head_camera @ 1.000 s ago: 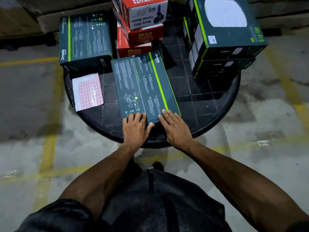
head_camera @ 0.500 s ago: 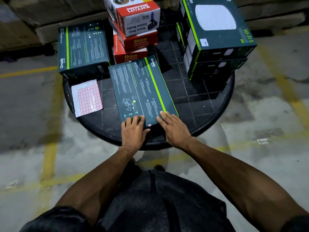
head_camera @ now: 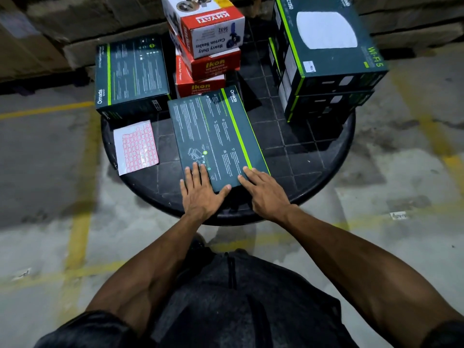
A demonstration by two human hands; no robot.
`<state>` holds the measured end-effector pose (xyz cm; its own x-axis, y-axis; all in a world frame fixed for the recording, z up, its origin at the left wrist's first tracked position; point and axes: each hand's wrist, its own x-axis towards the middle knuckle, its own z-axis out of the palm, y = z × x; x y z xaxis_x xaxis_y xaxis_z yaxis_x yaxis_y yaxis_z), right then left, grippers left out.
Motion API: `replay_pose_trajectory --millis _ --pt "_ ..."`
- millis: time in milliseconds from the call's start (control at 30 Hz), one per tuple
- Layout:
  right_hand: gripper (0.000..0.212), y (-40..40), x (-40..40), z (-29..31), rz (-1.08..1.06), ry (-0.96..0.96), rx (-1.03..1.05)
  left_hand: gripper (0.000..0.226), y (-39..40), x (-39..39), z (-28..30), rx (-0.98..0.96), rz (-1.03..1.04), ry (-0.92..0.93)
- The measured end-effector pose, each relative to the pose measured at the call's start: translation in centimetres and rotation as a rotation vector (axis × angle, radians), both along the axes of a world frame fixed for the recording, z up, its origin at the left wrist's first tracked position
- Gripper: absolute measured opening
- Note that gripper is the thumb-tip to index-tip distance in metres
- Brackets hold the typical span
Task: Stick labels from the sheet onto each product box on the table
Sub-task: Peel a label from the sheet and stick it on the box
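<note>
A flat dark green box (head_camera: 217, 136) with a lime stripe lies in the middle of the round black table (head_camera: 313, 156). My left hand (head_camera: 200, 192) rests flat on its near left corner, fingers straight. My right hand (head_camera: 263, 189) lies flat at its near right corner, fingertips touching the edge. The label sheet (head_camera: 135, 146), white with rows of red-bordered labels, lies on the table to the left of the box, touched by neither hand.
Another dark green box (head_camera: 131, 74) stands at the back left. A stack of red and white boxes (head_camera: 208, 46) is at the back centre. Two stacked green Wi-Fi boxes (head_camera: 326, 59) fill the back right. Concrete floor with yellow lines surrounds the table.
Both hands have stayed at the near edge of the flat box; the left thumb has spread out along that edge. The camera view has tilted slightly.
</note>
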<state>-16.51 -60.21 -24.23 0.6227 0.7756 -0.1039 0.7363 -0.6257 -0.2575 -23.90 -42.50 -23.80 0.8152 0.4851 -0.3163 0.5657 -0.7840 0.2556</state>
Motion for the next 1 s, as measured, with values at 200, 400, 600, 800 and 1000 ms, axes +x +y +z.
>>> replay_pose_trajectory --millis 200,400,600,800,1000 --pt "0.072 0.0 0.0 -0.1 0.002 -0.007 -0.012 0.097 -0.4 0.6 0.5 -0.065 0.064 0.029" --pt "0.073 0.0 0.0 -0.1 0.002 -0.011 -0.028 0.086 0.0 0.6 0.7 -0.109 0.057 0.036" --pt "0.073 0.0 0.0 -0.2 0.003 -0.014 -0.040 0.087 -0.4 0.5 0.5 -0.036 0.015 0.085" --pt "0.069 0.2 0.0 -0.2 -0.005 -0.012 -0.003 0.067 -0.5 0.2 0.5 0.013 -0.009 0.017" --pt "0.072 0.2 0.2 -0.3 -0.006 -0.008 -0.003 0.097 0.4 -1.2 -0.4 0.259 -0.324 0.009"
